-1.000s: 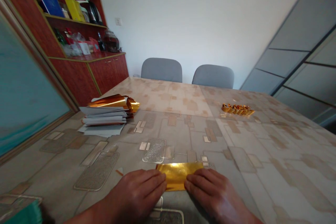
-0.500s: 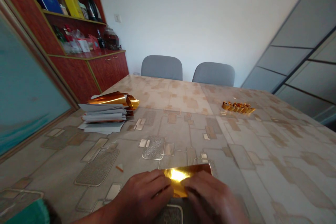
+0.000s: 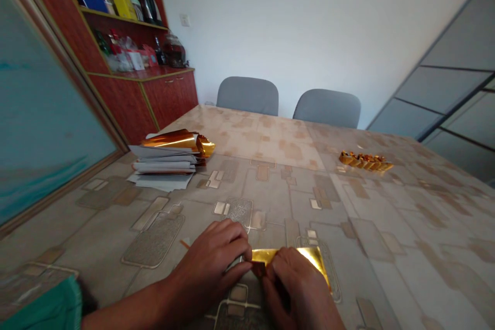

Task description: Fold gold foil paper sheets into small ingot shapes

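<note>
Gold foil (image 3: 294,256), glossy, creased, pinched by left hand (image 3: 211,263), right hand (image 3: 297,289)

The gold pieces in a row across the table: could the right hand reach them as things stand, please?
Probably not: the right hand is on the gold foil, and the pieces lie far across the table.

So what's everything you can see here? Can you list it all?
gold foil sheet: one, gold, under the hands
foil roll: one, gold, on the papers
paper stack: one, white, table's left
folded foil pieces: one row, gold, table's far right
table: one, beige patterned, beneath these
chairs: two, grey, beyond the table
cabinet: one, reddish-brown, back left
kettle: one, black, cabinet shelf
left hand: one, at the foil's edge
right hand: one, on the foil
</note>
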Action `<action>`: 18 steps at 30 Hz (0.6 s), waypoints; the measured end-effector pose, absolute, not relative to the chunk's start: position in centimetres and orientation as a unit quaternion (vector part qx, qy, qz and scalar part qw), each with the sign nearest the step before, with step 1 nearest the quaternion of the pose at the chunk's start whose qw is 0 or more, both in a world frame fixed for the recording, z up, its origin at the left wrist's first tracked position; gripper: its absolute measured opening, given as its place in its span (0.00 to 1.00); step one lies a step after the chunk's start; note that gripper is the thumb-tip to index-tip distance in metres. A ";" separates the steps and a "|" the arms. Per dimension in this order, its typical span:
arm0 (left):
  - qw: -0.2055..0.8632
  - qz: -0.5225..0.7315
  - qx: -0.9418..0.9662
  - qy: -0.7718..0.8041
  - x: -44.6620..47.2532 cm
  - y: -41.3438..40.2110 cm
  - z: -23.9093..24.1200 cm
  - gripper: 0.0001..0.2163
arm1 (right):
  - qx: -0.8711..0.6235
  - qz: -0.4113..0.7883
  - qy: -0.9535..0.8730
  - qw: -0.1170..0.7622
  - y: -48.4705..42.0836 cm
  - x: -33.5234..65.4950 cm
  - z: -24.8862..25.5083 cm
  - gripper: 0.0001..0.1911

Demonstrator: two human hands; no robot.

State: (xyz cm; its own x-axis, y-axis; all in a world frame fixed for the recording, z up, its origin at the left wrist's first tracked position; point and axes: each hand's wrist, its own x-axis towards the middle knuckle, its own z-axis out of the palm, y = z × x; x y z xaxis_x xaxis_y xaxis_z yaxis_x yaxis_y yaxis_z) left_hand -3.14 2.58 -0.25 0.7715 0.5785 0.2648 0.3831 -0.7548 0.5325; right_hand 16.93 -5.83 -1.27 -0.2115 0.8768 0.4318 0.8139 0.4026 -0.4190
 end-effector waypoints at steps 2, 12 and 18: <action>0.240 0.194 0.910 0.278 -3.0 2.9 -0.2 0.05 | -0.555 0.044 -0.774 0.302 -5.7 17.1 -1.3 0.11; 0.278 0.130 0.900 0.309 -2.8 3.9 1.2 0.04 | -0.580 -0.003 -0.764 0.285 -5.8 17.3 -1.8 0.11; 0.261 0.115 0.906 0.312 -2.5 4.4 1.1 0.06 | -0.587 -0.036 -0.764 0.265 -5.8 17.2 -2.0 0.10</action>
State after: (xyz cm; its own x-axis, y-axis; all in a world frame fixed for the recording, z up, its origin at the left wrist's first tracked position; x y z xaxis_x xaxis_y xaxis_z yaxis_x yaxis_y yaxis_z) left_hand -2.45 4.38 1.05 0.7783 0.6262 0.0450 0.5060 -0.6681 0.5456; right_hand 17.18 -5.76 -2.00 -0.1693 0.8784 0.4469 0.9163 0.3072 -0.2568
